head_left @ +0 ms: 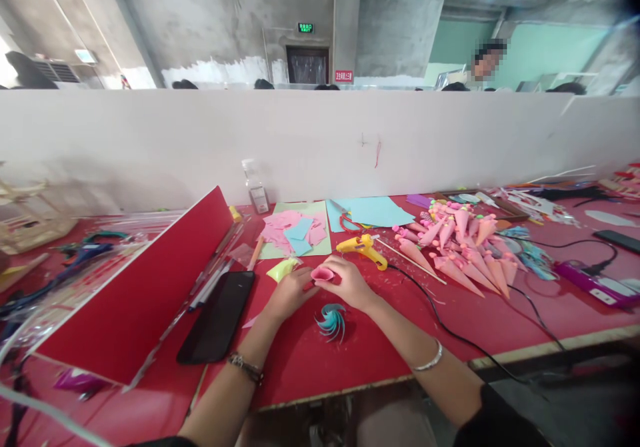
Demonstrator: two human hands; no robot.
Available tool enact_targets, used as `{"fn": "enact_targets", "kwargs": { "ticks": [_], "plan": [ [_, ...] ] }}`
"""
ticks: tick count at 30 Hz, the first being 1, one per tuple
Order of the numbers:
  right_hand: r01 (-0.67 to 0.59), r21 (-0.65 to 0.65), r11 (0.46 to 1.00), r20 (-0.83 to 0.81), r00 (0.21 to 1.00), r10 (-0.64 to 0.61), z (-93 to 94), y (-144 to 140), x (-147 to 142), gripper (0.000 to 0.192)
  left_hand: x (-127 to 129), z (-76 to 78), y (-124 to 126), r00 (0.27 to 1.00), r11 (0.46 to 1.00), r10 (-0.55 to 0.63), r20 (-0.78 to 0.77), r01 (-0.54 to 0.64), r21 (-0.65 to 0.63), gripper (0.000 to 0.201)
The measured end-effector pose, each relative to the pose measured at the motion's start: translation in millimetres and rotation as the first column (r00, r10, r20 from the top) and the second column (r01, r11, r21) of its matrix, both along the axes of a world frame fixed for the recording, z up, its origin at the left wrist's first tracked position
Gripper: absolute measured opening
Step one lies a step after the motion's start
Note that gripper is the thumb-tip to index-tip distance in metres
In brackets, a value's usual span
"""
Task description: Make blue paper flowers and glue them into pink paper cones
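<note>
A pink paper cone [323,274], its round mouth facing me, is held over the red table by both hands. My right hand [349,283] closes its fingers round the cone's right side. From the left, my left hand [291,294] has its fingers curled against the cone's other side. Just below my hands lies a teal swirl of curled paper strips [331,322]. Beyond my fingers rests a yellow glue gun [363,250], and a yellow-green packet [283,270] sits by my left fingertips.
A black phone [217,317] and a leaning red board [145,294] stand to the left. Pink paper pieces [280,228], blue sheets [380,212] and red-handled scissors [346,220] lie at the back. Right are piled pink cones [463,244], a black cord [445,327] and a purple power strip [595,286].
</note>
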State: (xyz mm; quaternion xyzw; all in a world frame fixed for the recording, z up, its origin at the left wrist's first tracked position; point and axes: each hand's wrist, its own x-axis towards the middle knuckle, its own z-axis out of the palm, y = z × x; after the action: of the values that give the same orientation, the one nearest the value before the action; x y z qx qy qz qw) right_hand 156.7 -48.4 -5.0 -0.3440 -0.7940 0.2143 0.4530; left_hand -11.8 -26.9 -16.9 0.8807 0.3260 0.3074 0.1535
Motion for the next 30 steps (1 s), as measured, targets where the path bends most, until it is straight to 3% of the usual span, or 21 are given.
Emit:
{"fn": "enact_targets", "kwargs": {
  "ticks": [7, 10, 12, 15, 16, 17, 18, 19, 20, 21, 22, 24, 28, 30],
  "plan": [
    [0.02, -0.075, 0.997, -0.053, 0.998, -0.024, -5.1, 3.0, -2.1, 0.022, 3.5, -2.9, 0.9, 0.994, 0.991, 0.025, 0.102, -0.011, -0.133, 0.018],
    [-0.042, -0.21, 0.977, -0.081, 0.996, 0.025, 5.0, 6.1, 10.6, 0.037, 2.2, -6.4, 3.3, 0.981, 0.974, 0.108, 0.161, -0.072, -0.216, 0.017],
    [-0.11, -0.396, 0.912, -0.011, 0.993, 0.116, 18.7, 6.8, 31.4, 0.033, 1.4, -9.1, 4.8, 0.966, 0.961, 0.154, 0.207, -0.097, -0.259, 0.017],
    [-0.241, -0.713, 0.659, 0.111, 0.888, 0.446, 39.1, 5.0, 76.0, 0.024, 1.0, -12.6, 7.1, 0.952, 0.956, 0.203, 0.23, -0.142, -0.258, 0.013],
    [-0.197, -0.742, 0.64, 0.144, 0.886, 0.441, 42.7, 4.2, 91.4, 0.024, 1.1, -13.5, 7.9, 0.95, 0.954, 0.22, 0.223, -0.162, -0.251, 0.01],
    [-0.1, -0.741, 0.664, 0.22, 0.898, 0.381, 44.0, 3.9, 105.4, 0.024, 1.3, -14.3, 8.8, 0.949, 0.952, 0.235, 0.212, -0.18, -0.249, 0.009],
    [0.056, -0.694, 0.718, 0.333, 0.909, 0.251, 42.8, 4.2, 117.6, 0.023, 1.4, -15.0, 9.6, 0.947, 0.949, 0.249, 0.203, -0.196, -0.247, 0.008],
    [0.26, -0.612, 0.747, 0.481, 0.872, 0.091, 39.4, 5.4, 127.2, 0.022, 1.5, -15.5, 10.5, 0.945, 0.947, 0.261, 0.197, -0.212, -0.24, 0.009],
    [0.495, -0.467, 0.733, 0.627, 0.77, -0.12, 34.3, 7.5, 134.2, 0.023, 1.5, -15.9, 11.3, 0.943, 0.947, 0.271, 0.194, -0.226, -0.226, 0.01],
    [0.64, -0.319, 0.699, 0.708, 0.651, -0.274, 28.2, 10.4, 138.4, 0.029, 1.4, -16.1, 12.0, 0.941, 0.949, 0.278, 0.192, -0.238, -0.207, 0.011],
    [0.699, -0.207, 0.685, 0.734, 0.574, -0.364, 21.5, 14.0, 140.0, 0.035, 1.0, -16.0, 12.6, 0.94, 0.951, 0.285, 0.19, -0.251, -0.182, 0.013],
    [0.691, -0.11, 0.715, 0.727, 0.546, -0.416, 8.7, 22.6, 137.0, 0.04, -0.3, -15.1, 13.4, 0.944, 0.957, 0.281, 0.173, -0.261, -0.126, 0.013],
    [0.477, -0.124, 0.87, 0.633, 0.713, -0.301, -10.7, 37.0, 119.7, 0.02, -4.2, -11.8, 14.5, 0.957, 0.966, 0.259, 0.132, -0.254, -0.051, 0.013],
    [0.423, -0.093, 0.901, 0.588, 0.754, -0.293, -17.8, 40.0, 110.8, 0.021, -5.8, -11.0, 15.4, 0.964, 0.97, 0.242, 0.112, -0.239, -0.039, 0.013]
  ]
}}
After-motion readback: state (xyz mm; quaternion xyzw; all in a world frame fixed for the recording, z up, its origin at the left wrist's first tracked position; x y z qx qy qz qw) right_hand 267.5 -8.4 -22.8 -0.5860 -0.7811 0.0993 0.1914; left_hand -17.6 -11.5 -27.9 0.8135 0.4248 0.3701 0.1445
